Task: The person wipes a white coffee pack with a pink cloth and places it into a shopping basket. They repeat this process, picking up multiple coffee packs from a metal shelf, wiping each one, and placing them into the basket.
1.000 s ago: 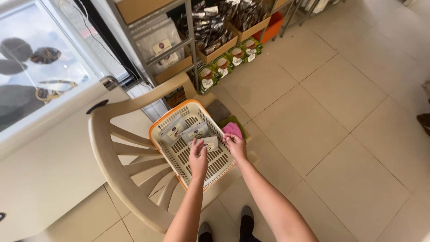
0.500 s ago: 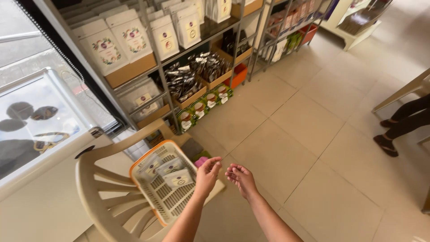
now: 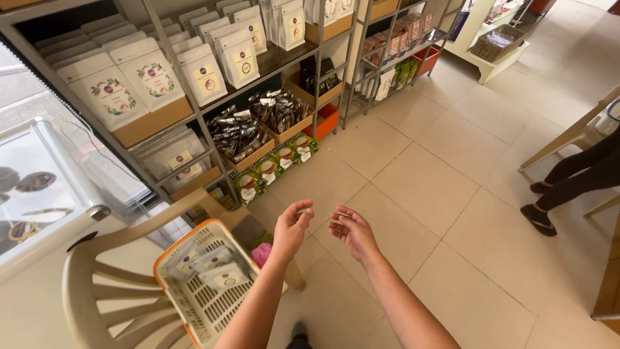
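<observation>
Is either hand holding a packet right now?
No, the left hand and right hand hang empty above the floor, beside the basket.

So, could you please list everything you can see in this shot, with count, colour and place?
basket: one, orange rim with white mesh, on the chair seat, lower left
packets in basket: about three, clear with pale labels, lying flat
chair: one, beige plastic, lower left
pink thing: one, just right of the basket, partly hidden
shelving: grey metal racks, along the top
white pouches: many, upper shelves
dark foil packs: many, in cardboard trays, middle shelf
green packs: several, lowest row
floor tiles: beige
another person's legs: dark trousers and shoes, right edge
left hand: empty, fingers curled
right hand: empty, palm up
</observation>
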